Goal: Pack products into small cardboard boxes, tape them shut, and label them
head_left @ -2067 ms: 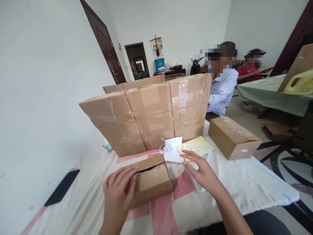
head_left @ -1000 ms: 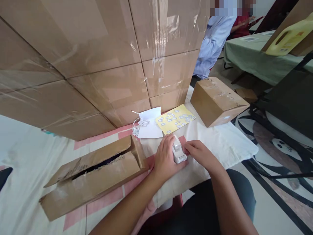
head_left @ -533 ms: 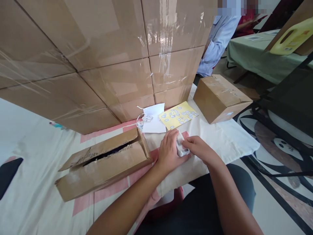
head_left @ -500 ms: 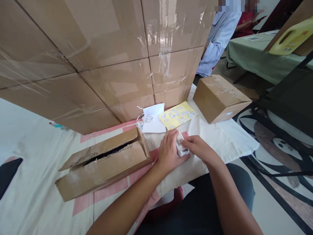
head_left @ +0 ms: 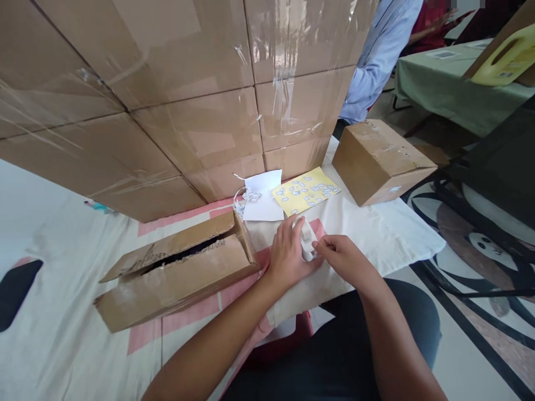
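My left hand (head_left: 288, 249) is wrapped around a small white tape dispenser (head_left: 308, 239), gripping it from the left side. Against the dispenser's lower right end, my right hand (head_left: 343, 255) is closed in a pinch. What lies between those right fingertips is too small to make out. Just beyond the dispenser lies a yellow sheet (head_left: 297, 201) covered with several small pale pieces. Left of that sheet is a white sheet of paper (head_left: 267, 207) with crumpled white scraps (head_left: 251, 196) on it.
A long torn-open cardboard box (head_left: 179, 278) lies on the cloth at left. Stacked taped cartons (head_left: 200, 122) form a wall behind. A closed box (head_left: 376, 161) sits at right. Beyond it are a person's blue sleeve (head_left: 376, 61) and a green-covered table (head_left: 438, 83). A dark phone-like object (head_left: 19, 292) lies far left.
My right hand's fingertips have slid from the top of the dispenser to its lower right end. The left hand keeps its hold. The whole view has shifted slightly.
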